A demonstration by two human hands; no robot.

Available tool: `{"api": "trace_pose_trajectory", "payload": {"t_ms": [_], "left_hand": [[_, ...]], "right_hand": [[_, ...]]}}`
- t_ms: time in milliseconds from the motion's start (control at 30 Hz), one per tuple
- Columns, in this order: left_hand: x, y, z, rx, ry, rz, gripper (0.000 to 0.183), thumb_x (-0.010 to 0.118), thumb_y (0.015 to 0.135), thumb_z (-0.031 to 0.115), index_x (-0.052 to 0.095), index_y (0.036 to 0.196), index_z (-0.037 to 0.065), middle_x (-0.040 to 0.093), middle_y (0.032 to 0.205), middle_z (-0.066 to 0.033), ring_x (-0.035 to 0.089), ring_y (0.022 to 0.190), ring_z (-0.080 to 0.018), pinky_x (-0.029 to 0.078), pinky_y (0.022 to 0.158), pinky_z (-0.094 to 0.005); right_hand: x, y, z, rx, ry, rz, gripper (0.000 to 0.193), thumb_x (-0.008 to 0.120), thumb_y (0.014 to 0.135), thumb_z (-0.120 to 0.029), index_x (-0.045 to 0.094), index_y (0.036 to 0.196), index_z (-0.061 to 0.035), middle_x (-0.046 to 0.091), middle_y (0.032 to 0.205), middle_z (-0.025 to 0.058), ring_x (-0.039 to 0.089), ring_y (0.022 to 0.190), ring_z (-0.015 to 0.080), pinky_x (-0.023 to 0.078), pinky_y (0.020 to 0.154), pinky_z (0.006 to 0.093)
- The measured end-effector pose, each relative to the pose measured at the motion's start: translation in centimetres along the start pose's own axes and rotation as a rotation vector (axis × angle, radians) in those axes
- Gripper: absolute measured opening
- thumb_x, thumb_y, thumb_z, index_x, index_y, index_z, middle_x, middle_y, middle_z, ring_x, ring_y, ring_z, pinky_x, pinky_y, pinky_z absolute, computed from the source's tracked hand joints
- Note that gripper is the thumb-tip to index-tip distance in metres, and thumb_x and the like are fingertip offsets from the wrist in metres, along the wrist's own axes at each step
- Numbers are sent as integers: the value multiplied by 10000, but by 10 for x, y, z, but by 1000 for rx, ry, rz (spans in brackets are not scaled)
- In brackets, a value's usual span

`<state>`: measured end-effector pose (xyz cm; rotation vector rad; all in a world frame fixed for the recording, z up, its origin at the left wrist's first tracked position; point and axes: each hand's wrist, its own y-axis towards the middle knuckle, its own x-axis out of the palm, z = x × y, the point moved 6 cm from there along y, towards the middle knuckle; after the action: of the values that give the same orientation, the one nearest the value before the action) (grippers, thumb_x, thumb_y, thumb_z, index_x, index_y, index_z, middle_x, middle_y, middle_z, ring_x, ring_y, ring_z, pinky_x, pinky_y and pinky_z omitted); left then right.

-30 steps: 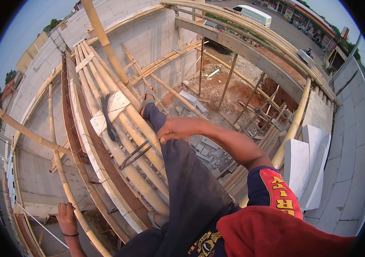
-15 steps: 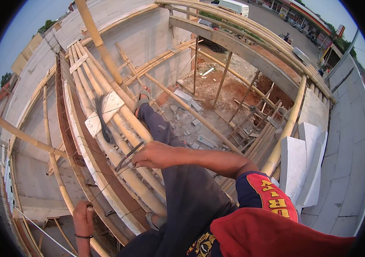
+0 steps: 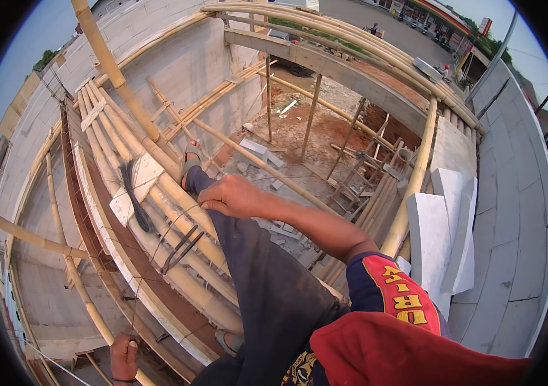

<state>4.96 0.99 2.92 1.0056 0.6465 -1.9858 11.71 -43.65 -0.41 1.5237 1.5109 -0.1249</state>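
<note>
My left hand [image 3: 124, 357] is closed at the lower left, beside the long rebar cage, with its thumb pressed down on a thin wire [image 3: 134, 312]. That wire runs up across the bamboo poles toward my right hand [image 3: 230, 196], whose fingers are pinched together on it above my knee. Below the right hand, dark two-handled pincers [image 3: 180, 249] lie on the bamboo poles [image 3: 203, 302]. A bundle of dark tie wire [image 3: 135, 199] hangs over a pale board [image 3: 145, 180] farther up the poles.
The rebar cage [image 3: 87, 219] lies in a trench-like form along the bamboo. An upright bamboo pole [image 3: 103, 51] rises ahead. Far below is a rubble-strewn floor [image 3: 287, 128]. White blocks [image 3: 428, 238] lean by the grey block wall [image 3: 512, 238] at right. My sandalled foot [image 3: 191, 157] rests ahead.
My right hand has moved up and away from the pincers, which now lie on the bamboo. A wire now shows stretched between my hands. The left hand appears lower in view.
</note>
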Motion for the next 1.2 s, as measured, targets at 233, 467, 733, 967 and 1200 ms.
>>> {"api": "trace_pose_trajectory", "payload": {"t_ms": [233, 467, 733, 967, 1200], "left_hand": [[12, -1, 14, -133, -212, -86, 303, 539, 961, 298, 621, 878, 18, 480, 644, -14, 468, 619, -118, 362, 581, -272], [-11, -2, -13, -138, 23, 148, 186, 529, 968, 162, 584, 891, 2, 546, 668, -120, 529, 567, -299, 405, 544, -374], [-41, -27, -37, 52, 801, 255, 87, 613, 852, 105, 550, 863, 46, 549, 708, -137, 562, 639, -351, 431, 561, -452], [-34, -54, -14, 255, 949, 370, 164, 621, 827, 129, 525, 903, 20, 451, 699, -98, 508, 641, -290, 394, 558, -418], [-70, -65, -34, 150, 1070, 373, 160, 650, 821, 130, 528, 878, 44, 479, 712, -81, 508, 639, -273, 406, 557, -413]], "right_hand": [[-10, -4, 18, 135, -146, 71, 113, 699, 850, -209, 697, 919, -119, 704, 819, 92, 673, 756, 327, 509, 638, 451], [14, -18, 17, 270, -457, -383, 173, 676, 862, -261, 723, 965, -129, 709, 806, 93, 692, 765, 323, 510, 633, 450], [20, -40, -41, -1, 716, -1150, 212, 643, 931, -270, 740, 996, -93, 667, 763, 16, 605, 702, 159, 467, 639, 341], [2, -5, -8, 84, 40, -476, 225, 590, 969, -272, 698, 956, -75, 610, 714, 28, 582, 694, 170, 451, 649, 341], [21, -35, -46, 78, 761, -1098, 304, 576, 998, -332, 700, 1007, -55, 555, 681, -10, 454, 607, 97, 397, 564, 291]]}}
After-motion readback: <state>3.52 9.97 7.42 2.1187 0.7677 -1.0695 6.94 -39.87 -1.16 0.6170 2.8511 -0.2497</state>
